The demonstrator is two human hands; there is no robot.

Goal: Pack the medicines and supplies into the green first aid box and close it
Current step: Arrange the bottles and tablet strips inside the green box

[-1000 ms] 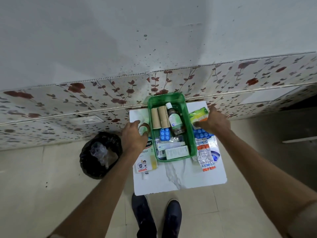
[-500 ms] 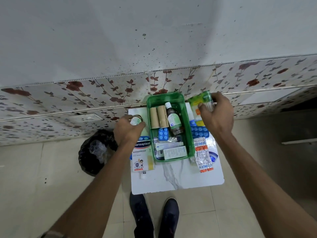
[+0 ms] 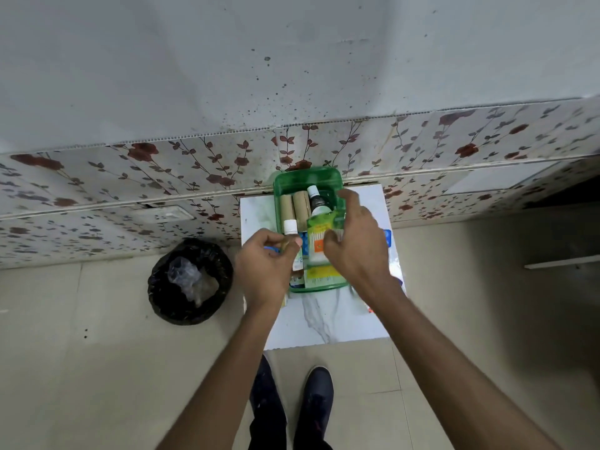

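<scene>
The green first aid box (image 3: pixel 306 177) stands open on a small white table (image 3: pixel 324 319) against the wall. Inside lie two brown rolls (image 3: pixel 293 207) and a dark bottle with a white cap (image 3: pixel 316 201). My right hand (image 3: pixel 354 245) holds a green pack of cotton buds (image 3: pixel 319 235) over the middle of the box. My left hand (image 3: pixel 266 271) is at the box's left wall, fingers closed on a small white-capped bottle (image 3: pixel 290 226). Both hands hide most of the box's near half and the loose packs beside it.
A black-lined waste bin (image 3: pixel 190 280) stands on the floor left of the table. A blue blister pack (image 3: pixel 388 237) peeks out right of my right hand. A flowered wall panel (image 3: pixel 162 177) runs behind the table. My shoes (image 3: pixel 319 388) are below the table's front edge.
My right hand has brought the green pack from the table's right side to over the box. My left hand has moved right, from the table's left part to the box's left wall.
</scene>
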